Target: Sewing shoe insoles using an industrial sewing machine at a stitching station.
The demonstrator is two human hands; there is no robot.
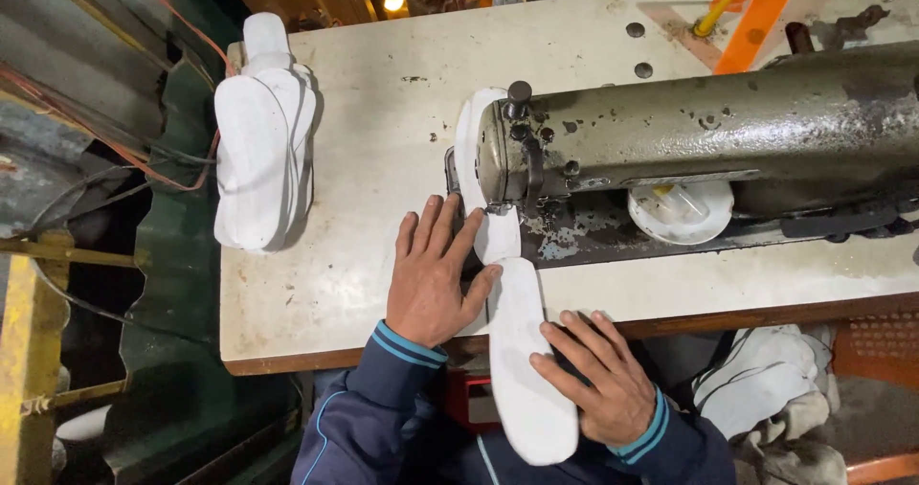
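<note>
A long white insole-shaped piece (517, 341) runs from my lap up under the head of an old olive-green sewing machine (689, 131). A second white piece (469, 150) shows beyond the needle end. My left hand (436, 274) lies flat on the table, fingers spread, pressing the piece's left edge beside the needle area. My right hand (598, 375) rests over the table's front edge, with fingertips touching the right side of the piece's near end. The needle itself is hidden by the machine head.
A stack of white insole pieces (260, 150) lies at the left of the worn white table (364, 284). A white bobbin disc (682, 209) sits under the machine arm. Orange plastic strips (756, 11) lie at the back right. White cloth pieces (766, 380) pile up at lower right.
</note>
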